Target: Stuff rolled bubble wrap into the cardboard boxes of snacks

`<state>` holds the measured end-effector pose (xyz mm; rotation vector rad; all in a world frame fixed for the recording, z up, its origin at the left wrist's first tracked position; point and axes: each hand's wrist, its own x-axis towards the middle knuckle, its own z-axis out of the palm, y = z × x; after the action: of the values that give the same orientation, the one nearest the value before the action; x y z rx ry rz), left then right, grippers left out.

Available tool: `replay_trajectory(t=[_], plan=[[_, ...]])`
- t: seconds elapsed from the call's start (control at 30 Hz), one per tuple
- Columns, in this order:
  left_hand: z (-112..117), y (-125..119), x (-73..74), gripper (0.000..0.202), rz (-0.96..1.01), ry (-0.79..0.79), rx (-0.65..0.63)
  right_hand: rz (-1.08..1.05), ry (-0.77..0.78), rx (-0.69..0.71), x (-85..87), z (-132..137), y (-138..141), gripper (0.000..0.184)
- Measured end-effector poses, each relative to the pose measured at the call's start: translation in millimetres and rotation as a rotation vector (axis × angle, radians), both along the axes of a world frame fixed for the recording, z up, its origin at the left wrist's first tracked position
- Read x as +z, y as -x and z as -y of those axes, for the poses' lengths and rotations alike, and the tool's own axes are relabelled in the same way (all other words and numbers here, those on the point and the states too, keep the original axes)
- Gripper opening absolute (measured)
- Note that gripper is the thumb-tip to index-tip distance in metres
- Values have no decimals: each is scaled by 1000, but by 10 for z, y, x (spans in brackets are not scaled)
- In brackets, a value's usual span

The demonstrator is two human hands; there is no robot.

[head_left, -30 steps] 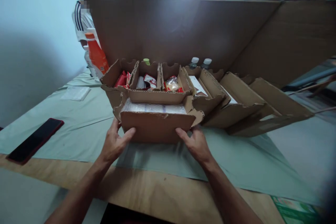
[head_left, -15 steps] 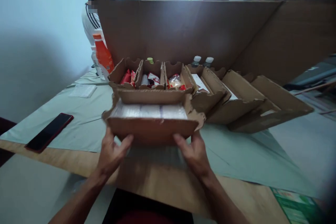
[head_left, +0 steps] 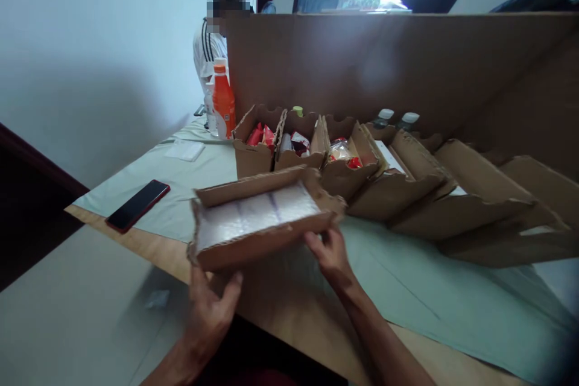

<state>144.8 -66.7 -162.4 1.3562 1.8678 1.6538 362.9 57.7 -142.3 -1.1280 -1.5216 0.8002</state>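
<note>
Both my hands hold a shallow cardboard tray [head_left: 253, 244] lifted off the table and tilted. Clear wrapped packs [head_left: 257, 214] fill it. My left hand [head_left: 212, 307] grips its near left corner from below, thumb on the front wall. My right hand [head_left: 328, 250] grips the near right end. Behind the tray stands a row of open cardboard boxes [head_left: 256, 160] with red and clear snack packets inside.
A tall cardboard sheet [head_left: 384, 66] stands behind the boxes. An orange bottle [head_left: 223, 102] and a person in a striped top [head_left: 208, 51] are at the far left. A dark phone [head_left: 138, 205] lies on the green cloth [head_left: 181, 184]. Empty cardboard trays [head_left: 488, 205] extend right.
The tray has been lifted away from the row of boxes, toward me and to the left, and is now tilted. My view has swung left.
</note>
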Motion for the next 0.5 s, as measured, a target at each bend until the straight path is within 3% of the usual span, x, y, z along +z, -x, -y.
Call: replay_trajectory(t=[0.1,0.17,0.33,0.5], plan=[[181,370,-28,77,-121,27,189,-3,4,421,131,-591,650,90],[254,552,-87,82,-203,33,240,15,14,527,161,-861,963,96],[181,774,-326,122,-92,86,232,92,47,515,-40,-971,1183,87],[-79,831,-406,123,-21,130,261,181,17,453,-258,-973,1287,79]])
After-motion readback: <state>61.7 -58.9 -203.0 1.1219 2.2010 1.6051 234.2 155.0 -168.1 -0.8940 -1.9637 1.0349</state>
